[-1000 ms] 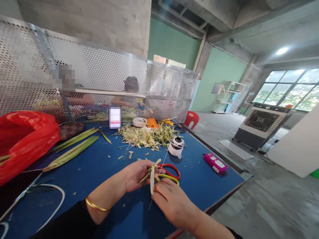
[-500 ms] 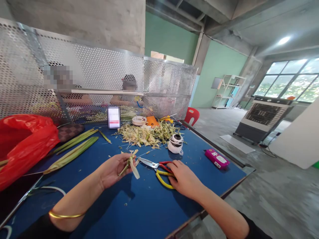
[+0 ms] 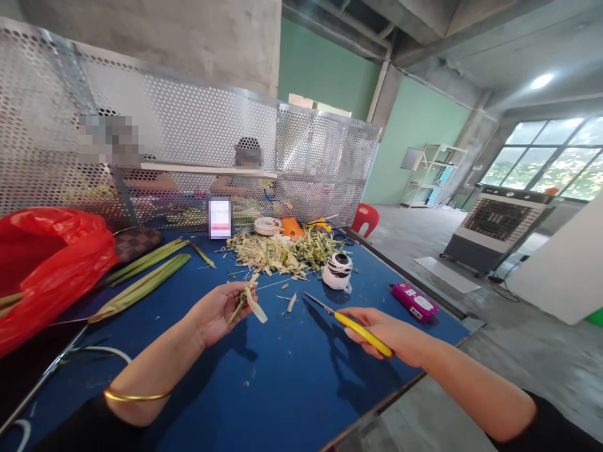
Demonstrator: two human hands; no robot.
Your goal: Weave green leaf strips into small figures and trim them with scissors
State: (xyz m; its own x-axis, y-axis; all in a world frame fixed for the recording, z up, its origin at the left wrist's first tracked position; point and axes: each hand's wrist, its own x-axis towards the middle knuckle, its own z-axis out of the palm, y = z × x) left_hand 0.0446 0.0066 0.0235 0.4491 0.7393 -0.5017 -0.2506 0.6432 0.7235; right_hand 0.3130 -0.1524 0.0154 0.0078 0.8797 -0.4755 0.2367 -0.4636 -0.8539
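Above the blue tabletop (image 3: 277, 389), in the head view, the left hand (image 3: 218, 315) pinches a small bundle of husk strips (image 3: 257, 307) between thumb and fingers, one pale strip hanging free. The right hand (image 3: 393, 333) grips the scissors (image 3: 360, 331) by the handles, blades pointing away and leftward. Beyond stands a thread spool (image 3: 337, 272), beside a heap of trimmings (image 3: 277, 254). The bundle appears light, pliant and easily torn, best pinched where its strips gather; the scissors appear stiff and heavier, best held by the handles.
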